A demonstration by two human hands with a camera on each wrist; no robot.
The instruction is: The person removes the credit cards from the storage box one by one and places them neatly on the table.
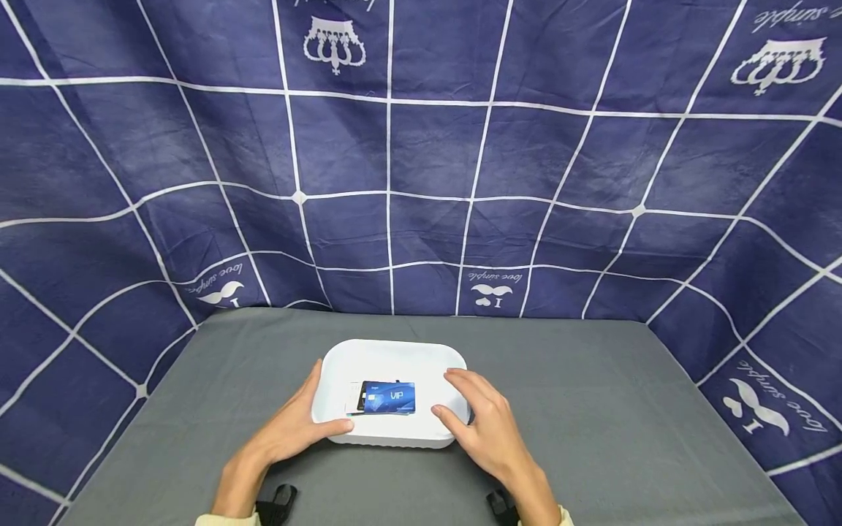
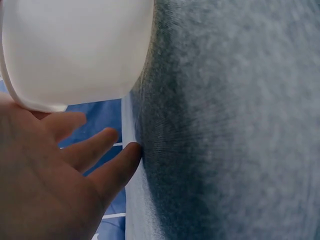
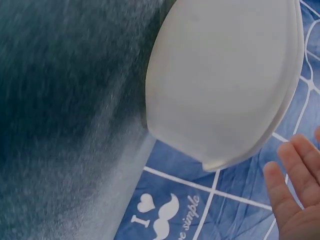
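Note:
A white, round-cornered plastic container [image 1: 388, 356] stands on the grey surface, with a small pile of cards in it. On top of the pile lies a blue card marked VIP [image 1: 389, 398]; the edges of a black card [image 1: 361, 398] and a whitish one [image 1: 351, 402] stick out on its left. My left hand [image 1: 299, 420] touches the container's left front corner, thumb over the rim and fingers spread along the outside. Over the right rim hovers my right hand [image 1: 487, 424], fingers extended; the right wrist view shows its visible fingers [image 3: 282, 192] apart from the container's wall [image 3: 225, 75].
Grey cloth [image 1: 579, 394] covers the table around the container. A blue curtain with white lines [image 1: 434, 153] hangs behind and along both sides. Black straps [image 1: 279, 504] sit at the wrists.

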